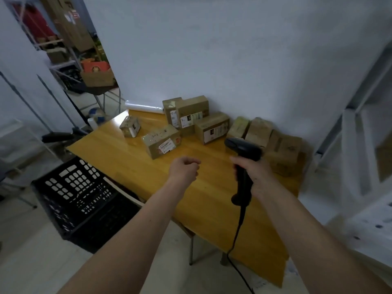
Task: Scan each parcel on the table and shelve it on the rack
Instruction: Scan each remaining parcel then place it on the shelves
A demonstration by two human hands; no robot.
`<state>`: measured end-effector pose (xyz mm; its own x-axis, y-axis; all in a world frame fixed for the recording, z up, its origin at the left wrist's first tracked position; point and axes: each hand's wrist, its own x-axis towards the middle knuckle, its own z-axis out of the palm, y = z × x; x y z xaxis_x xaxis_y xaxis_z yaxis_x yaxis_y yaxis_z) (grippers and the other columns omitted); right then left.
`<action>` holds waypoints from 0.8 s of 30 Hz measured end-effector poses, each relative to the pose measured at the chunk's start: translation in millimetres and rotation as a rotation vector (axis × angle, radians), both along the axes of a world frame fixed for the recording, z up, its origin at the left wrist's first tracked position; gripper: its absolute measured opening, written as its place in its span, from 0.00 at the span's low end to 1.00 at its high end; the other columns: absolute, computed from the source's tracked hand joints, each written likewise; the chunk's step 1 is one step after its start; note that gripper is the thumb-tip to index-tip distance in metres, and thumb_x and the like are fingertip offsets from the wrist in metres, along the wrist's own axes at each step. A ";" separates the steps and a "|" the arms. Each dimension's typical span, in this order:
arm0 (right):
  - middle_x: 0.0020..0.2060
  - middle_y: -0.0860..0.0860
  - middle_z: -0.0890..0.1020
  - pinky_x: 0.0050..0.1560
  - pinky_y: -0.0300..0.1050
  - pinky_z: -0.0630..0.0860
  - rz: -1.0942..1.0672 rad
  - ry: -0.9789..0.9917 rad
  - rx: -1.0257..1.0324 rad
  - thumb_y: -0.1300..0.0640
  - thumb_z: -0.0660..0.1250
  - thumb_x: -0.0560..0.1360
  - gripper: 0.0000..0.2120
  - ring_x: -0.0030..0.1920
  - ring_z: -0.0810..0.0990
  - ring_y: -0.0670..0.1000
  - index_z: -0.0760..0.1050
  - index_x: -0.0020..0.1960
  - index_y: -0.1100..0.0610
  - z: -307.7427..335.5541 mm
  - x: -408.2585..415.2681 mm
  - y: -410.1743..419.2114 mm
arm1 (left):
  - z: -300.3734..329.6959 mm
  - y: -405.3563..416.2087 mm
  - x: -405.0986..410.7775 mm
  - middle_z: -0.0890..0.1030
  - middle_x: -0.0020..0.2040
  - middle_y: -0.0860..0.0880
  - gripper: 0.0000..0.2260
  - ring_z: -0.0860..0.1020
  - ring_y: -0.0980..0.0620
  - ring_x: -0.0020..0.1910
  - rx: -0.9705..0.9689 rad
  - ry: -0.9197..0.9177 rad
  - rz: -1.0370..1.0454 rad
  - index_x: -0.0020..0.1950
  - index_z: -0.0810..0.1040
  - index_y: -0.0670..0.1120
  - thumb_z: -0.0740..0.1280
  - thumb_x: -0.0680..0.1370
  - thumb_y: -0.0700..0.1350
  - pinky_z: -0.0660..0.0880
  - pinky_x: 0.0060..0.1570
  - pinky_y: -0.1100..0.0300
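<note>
Right hand (255,175) grips the scanner (244,164) by its handle, nose toward the parcels (162,141) grouped on the table (131,164); left hand (184,168) loosely curled, empty, which I read as free to lift one.

Dim, bluish indoor light; soft glare on the table (135,158) far left; blurred, warped edges, especially right.
</note>
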<state>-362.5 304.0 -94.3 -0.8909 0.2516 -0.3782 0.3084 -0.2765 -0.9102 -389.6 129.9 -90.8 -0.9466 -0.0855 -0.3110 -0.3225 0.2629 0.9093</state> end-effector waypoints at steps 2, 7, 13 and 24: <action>0.27 0.52 0.80 0.29 0.44 0.75 0.026 -0.017 -0.008 0.62 0.75 0.71 0.05 0.26 0.78 0.50 0.79 0.39 0.61 -0.8 -21.5 -11.1 | -7.2 -9.5 -17.0 0.77 0.43 0.45 0.10 0.75 0.49 0.40 -0.003 -0.030 0.018 0.42 0.78 0.46 0.62 0.80 0.36 0.73 0.36 0.59; 0.26 0.51 0.80 0.29 0.44 0.76 0.055 -0.037 -0.039 0.63 0.74 0.71 0.05 0.27 0.78 0.50 0.79 0.40 0.61 -3.0 -60.9 -27.2 | -9.7 -30.4 -68.8 0.76 0.41 0.45 0.11 0.73 0.48 0.39 -0.014 -0.046 0.032 0.41 0.77 0.46 0.62 0.80 0.35 0.72 0.37 0.56; 0.28 0.52 0.80 0.26 0.42 0.75 0.034 -0.015 -0.089 0.63 0.74 0.71 0.04 0.27 0.78 0.49 0.79 0.43 0.61 -3.8 -110.2 -38.2 | -11.7 -35.1 -153.1 0.76 0.44 0.51 0.07 0.74 0.52 0.40 -0.149 0.055 -0.082 0.47 0.78 0.49 0.63 0.79 0.39 0.74 0.40 0.58; 0.28 0.51 0.81 0.31 0.41 0.76 -0.102 -0.080 -0.062 0.62 0.75 0.70 0.06 0.28 0.79 0.47 0.81 0.45 0.61 -14.8 -240.5 -90.6 | -35.4 -68.0 -339.8 0.73 0.61 0.43 0.23 0.74 0.45 0.58 -0.394 0.043 -0.291 0.65 0.71 0.43 0.73 0.72 0.40 0.77 0.58 0.49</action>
<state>-603.0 213.4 -109.1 -0.8284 0.3133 -0.4644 0.3466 -0.3646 -0.8643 -729.4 61.9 -126.2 -0.9600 0.0813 -0.2681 -0.1486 0.6636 0.7332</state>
